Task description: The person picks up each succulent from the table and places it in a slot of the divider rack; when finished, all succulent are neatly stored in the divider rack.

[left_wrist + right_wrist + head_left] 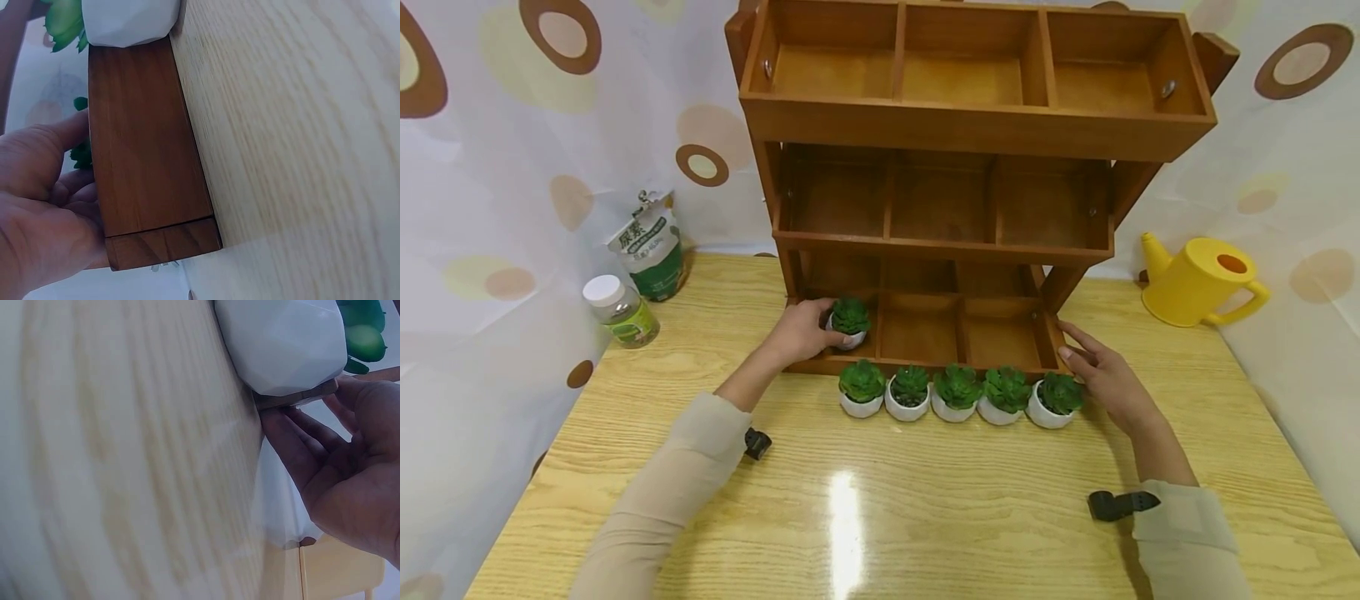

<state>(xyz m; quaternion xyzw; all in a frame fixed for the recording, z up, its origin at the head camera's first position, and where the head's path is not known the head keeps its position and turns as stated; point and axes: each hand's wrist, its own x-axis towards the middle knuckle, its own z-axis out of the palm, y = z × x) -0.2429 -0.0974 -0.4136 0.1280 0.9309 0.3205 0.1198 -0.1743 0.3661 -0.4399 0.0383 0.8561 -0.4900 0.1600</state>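
Note:
A small succulent in a white pot (851, 319) is in the front left compartment of the bottom tier of a brown wooden shelf (977, 127). My left hand (808, 332) holds this pot, thumb at its front and fingers behind. In the left wrist view, the shelf's front board partly hides the left hand (44, 206) and the plant. At the right end of the bottom tier, my right hand (1112, 383) touches the outer side with extended fingers. The right wrist view shows the right hand (350, 456) at that corner, beside a white faceted pot (284, 344).
Several potted succulents (955, 390) line the shelf's front on the wooden table (955, 500). To the left stand a white-capped jar (621, 311) and a green-and-white pouch (651, 250). A yellow watering can (1198, 283) is at the right. Behind hangs a patterned cloth (625, 100).

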